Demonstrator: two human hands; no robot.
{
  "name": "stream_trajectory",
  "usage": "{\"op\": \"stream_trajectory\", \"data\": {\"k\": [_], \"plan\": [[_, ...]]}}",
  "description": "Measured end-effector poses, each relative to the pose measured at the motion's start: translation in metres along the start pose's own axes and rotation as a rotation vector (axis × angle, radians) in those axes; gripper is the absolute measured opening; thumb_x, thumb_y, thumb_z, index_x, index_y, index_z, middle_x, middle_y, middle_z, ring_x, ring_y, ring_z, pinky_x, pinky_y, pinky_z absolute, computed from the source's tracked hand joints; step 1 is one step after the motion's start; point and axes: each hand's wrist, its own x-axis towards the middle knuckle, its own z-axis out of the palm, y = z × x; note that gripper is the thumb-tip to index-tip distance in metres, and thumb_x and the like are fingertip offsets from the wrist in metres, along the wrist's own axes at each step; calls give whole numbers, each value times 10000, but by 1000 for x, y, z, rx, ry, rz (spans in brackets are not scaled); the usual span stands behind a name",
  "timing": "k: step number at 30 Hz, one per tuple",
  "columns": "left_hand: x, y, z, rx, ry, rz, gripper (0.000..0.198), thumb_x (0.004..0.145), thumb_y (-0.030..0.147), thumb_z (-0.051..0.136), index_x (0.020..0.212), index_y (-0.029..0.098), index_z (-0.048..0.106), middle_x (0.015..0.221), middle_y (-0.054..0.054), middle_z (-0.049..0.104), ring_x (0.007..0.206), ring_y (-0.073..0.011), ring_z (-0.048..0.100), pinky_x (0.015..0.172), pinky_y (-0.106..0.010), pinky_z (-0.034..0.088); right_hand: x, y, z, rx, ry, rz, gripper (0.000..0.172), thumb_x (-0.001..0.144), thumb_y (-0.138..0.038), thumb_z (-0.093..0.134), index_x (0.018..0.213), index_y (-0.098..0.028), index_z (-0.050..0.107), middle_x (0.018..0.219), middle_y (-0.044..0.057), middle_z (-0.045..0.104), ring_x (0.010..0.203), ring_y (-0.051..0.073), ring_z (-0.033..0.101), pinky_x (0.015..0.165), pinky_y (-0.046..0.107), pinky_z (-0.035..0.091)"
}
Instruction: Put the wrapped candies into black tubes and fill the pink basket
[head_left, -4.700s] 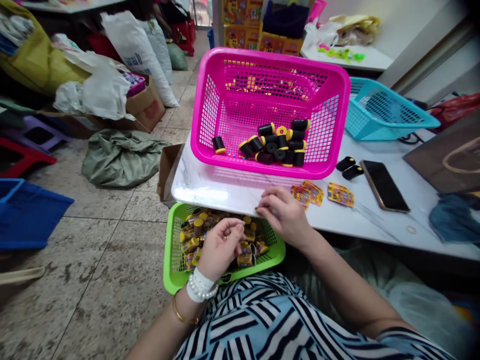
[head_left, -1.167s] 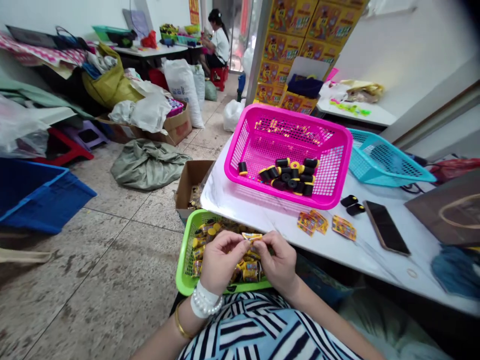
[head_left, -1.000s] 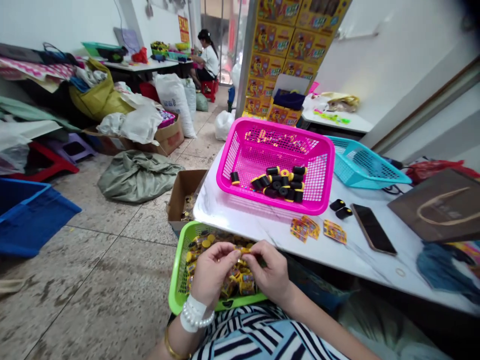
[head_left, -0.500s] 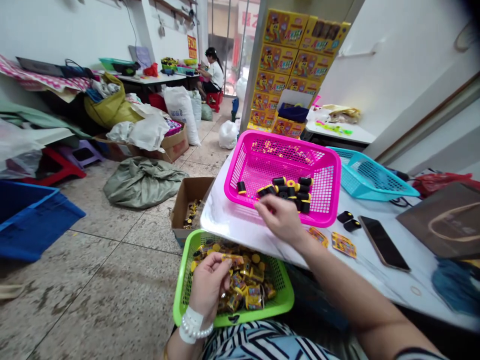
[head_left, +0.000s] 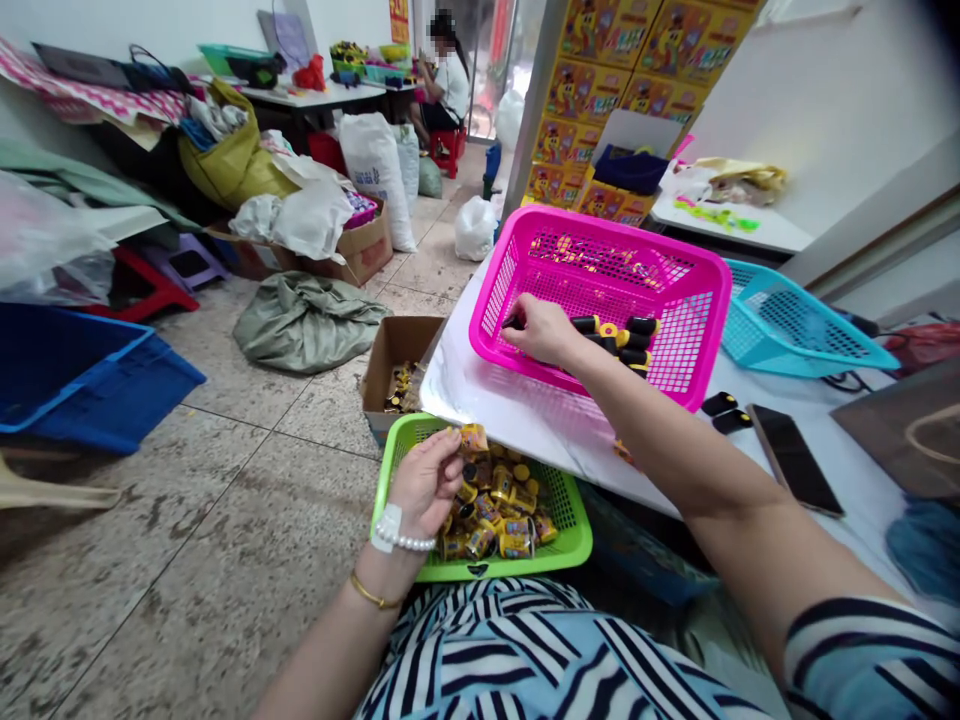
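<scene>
- Watching through the head view, I see the left hand (head_left: 427, 485) with its grip pinched closed on a yellow label (head_left: 472, 437), over the back of the green basket (head_left: 540, 564) of yellow-wrapped containers (head_left: 501, 485).
- The right hand (head_left: 541, 330) reaches into the pink basket (head_left: 709, 335) on the white table (head_left: 466, 375), fingers bent around a mostly hidden black cylinder (head_left: 514, 322); I cannot tell whether that grip is tight.

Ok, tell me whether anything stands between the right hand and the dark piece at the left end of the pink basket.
Nothing visible does. The right hand is inside the pink basket, fingertips at the dark piece; the forearm passes over the basket's near rim.
</scene>
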Motion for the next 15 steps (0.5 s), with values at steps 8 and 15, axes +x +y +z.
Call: {"op": "stream_trajectory", "data": {"k": [8,15], "plan": [[5,-20,5,-97,-62,-133,264,645,162,834,788,89,625,678,36,581,405,24,339,307,-77,198,-144,-12,-16,714,-182,-282,413,921,-264,584,1335,-261,587,975,45,636,925,175,619,849,355,532],[6,-25,18,-88,-77,-192,277,629,165,834,813,77,647,712,18,602,407,30,342,311,-75,194,-172,-7,13,776,-70,-42,345,834,-259,693,1177,-224,692,1052,66,681,901,170,640,726,286,540]]}}
